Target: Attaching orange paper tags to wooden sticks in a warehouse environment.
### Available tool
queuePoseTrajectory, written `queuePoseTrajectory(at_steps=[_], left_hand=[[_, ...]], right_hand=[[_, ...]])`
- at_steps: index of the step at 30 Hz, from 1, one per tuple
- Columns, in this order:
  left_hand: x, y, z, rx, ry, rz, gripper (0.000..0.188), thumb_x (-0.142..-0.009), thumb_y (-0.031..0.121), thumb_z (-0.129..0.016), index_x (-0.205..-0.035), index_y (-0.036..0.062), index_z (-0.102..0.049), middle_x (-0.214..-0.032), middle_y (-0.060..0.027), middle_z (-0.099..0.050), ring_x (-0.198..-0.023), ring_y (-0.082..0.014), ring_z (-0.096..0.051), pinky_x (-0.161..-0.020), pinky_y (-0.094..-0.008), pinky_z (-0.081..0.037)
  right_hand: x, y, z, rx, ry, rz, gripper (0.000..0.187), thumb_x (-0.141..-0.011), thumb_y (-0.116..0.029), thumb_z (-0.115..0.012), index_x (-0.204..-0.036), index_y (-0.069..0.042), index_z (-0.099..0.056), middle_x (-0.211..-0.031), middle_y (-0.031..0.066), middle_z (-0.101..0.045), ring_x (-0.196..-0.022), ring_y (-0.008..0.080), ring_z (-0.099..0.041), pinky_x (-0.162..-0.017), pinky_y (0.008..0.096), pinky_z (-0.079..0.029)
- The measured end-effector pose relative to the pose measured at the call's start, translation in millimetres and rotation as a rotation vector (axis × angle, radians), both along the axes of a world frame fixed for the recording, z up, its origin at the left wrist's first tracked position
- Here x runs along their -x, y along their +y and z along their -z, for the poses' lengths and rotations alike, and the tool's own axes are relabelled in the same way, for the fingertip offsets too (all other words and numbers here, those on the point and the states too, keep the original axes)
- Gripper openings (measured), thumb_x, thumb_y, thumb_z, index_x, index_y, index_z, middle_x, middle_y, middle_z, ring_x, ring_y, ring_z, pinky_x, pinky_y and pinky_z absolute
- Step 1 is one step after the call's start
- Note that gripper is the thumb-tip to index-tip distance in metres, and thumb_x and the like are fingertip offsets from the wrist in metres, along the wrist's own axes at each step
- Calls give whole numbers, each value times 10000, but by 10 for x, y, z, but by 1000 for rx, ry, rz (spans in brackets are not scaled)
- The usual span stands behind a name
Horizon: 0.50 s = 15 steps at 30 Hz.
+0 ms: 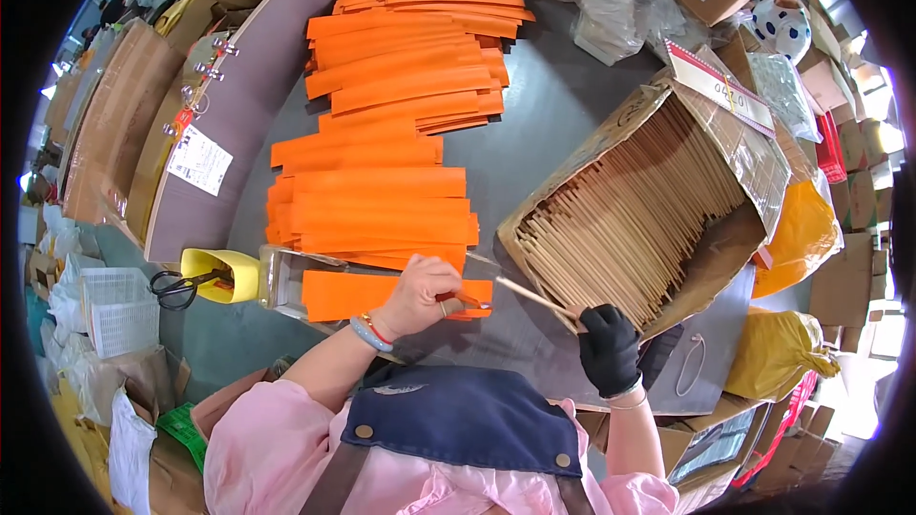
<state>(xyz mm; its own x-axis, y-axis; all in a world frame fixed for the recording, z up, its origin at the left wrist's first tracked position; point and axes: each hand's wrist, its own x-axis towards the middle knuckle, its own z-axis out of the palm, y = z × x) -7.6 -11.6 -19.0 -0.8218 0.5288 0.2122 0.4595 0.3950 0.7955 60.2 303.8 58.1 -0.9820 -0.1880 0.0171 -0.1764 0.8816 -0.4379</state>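
My bare left hand (425,296), with a ring and bracelets, pinches the right end of a flat orange paper sleeve (334,294) at the table's near edge. In my black-gloved right hand (609,348) are slim wooden chopsticks (534,298), closed in the fingers; their exact number I cannot tell. Their far tips point left toward the sleeve's end, a short gap apart from it. Behind my right hand a tilted cardboard box (658,319) lies with its mouth toward me, full of similar chopsticks (620,219). Several overlapping rows of orange sleeves (377,191) stretch away beyond my left hand.
A yellow holder (224,277) with black scissors (176,290) sits at the table's left edge, beside a clear tray (283,277). An upright panel (243,86) borders the left side. White plastic-wrapped bundles (606,10) lie at the back. Another person (782,24) is at far right.
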Motion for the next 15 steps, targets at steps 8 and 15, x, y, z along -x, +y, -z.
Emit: queuePoseTrajectory(at_steps=[8,15], left_hand=[[6,1,24,-56,-1,10,176,-788,242,-797,-837,134,-667,-857,9,-655,-791,-204,-567,-727,-346,-345],[2,-4,25,-50,-3,10,162,-791,238,-795,-855,141,-681,-858,16,-654,-785,-204,-564,-727,-346,-345]], right_hand=[[-82,-26,33,26,-5,-81,180,-857,-117,-661,-1031,-112,-706,-714,128,-578,-646,347,-584,-596,448,-452],[-74,-16,-55,-51,9,-118,274,-829,-160,-707,-1102,-169,-729,-682,98,-543,-620,307,-572,-575,424,-449]])
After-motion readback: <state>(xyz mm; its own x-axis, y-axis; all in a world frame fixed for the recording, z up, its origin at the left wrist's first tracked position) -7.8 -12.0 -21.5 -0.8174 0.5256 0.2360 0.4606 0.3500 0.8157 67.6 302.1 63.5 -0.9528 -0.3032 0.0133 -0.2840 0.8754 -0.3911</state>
